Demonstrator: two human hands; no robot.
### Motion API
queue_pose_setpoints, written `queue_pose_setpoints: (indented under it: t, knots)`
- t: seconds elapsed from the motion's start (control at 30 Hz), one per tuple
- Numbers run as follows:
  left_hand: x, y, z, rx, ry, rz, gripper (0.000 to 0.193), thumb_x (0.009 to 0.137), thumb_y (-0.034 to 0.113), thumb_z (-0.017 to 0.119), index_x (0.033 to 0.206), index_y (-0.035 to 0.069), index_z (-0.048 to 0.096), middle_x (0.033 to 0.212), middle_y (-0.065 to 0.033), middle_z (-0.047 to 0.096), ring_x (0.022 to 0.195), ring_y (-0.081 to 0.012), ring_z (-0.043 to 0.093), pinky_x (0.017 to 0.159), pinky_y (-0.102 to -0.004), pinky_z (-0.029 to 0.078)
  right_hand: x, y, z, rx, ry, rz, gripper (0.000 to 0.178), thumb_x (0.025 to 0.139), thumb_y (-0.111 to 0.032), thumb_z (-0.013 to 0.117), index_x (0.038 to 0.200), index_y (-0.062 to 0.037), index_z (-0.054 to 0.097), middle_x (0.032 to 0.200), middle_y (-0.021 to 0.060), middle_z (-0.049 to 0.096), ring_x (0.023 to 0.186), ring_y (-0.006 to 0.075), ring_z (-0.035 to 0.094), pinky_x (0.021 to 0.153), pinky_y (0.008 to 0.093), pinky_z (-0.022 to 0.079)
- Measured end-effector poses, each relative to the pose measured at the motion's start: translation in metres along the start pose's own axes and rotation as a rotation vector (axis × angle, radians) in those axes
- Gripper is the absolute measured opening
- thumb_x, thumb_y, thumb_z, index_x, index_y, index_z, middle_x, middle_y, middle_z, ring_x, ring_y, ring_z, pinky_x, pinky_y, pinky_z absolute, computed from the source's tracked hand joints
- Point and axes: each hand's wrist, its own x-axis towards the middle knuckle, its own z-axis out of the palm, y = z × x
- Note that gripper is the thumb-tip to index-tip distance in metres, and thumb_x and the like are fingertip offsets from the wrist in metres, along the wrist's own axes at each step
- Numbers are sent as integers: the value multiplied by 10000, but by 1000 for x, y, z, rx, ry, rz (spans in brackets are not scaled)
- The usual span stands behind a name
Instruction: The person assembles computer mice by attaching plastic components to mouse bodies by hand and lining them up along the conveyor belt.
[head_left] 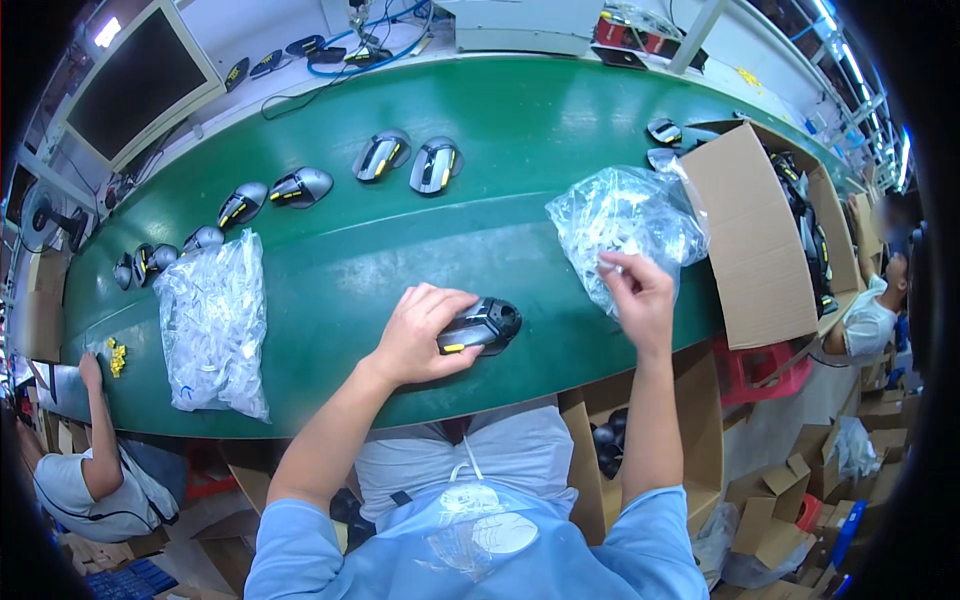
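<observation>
My left hand (422, 335) is wrapped over a grey and black computer mouse (482, 328) with a yellow strip, resting on the green table. A dark round opening shows at the mouse's right end. To the right, my right hand (640, 290) is closed in a pinch at the front of a clear plastic bag (605, 215). Whatever sits between its fingertips is too small to make out. Small pale pieces appear inside that bag. Another clear bag (212, 325), full of whitish pieces, lies to the left of my left hand.
More mice stand along the table (400, 240), including one mouse (436, 166) at the back. An open cardboard box (750, 240) holding dark parts is at right. Yellow bits (117, 357) lie far left, near a co-worker's hand (91, 371). A monitor (140, 80) stands back left.
</observation>
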Motion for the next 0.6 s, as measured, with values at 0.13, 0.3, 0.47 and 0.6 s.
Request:
queue_pose_setpoints:
  t: [0.13,0.3,0.47,0.6]
  knots:
    - [-3,-1,-1,7,-36,-21,661,741,324,905,1309,47,711,1255,-123,745,1088,-337,667,989,-448,507,-18,-21,35,330,-71,-2,186,955,-15,806,1135,-42,844,827,-11,676,681,54,537,611,238,409]
    - [-4,-1,0,28,-14,-33,664,741,326,904,1309,45,706,1246,-129,750,1095,-350,682,997,-454,510,-34,-27,70,688,-144,199,271,974,10,782,1244,7,798,1020,22,723,875,60,601,725,216,492]
    - [4,1,4,-2,-19,-19,674,768,357,900,1333,51,696,1285,-133,718,1143,-346,654,1018,-466,506,-43,-25,73,664,-222,149,388,986,18,747,1372,43,715,1048,84,764,916,80,637,778,221,505]
    - [0,-2,4,17,-10,-26,663,774,365,898,1325,53,701,1277,-127,722,1137,-339,652,1014,-463,504,-41,-58,85,353,-179,124,139,987,-51,794,1113,6,795,774,23,731,691,62,586,591,259,458]
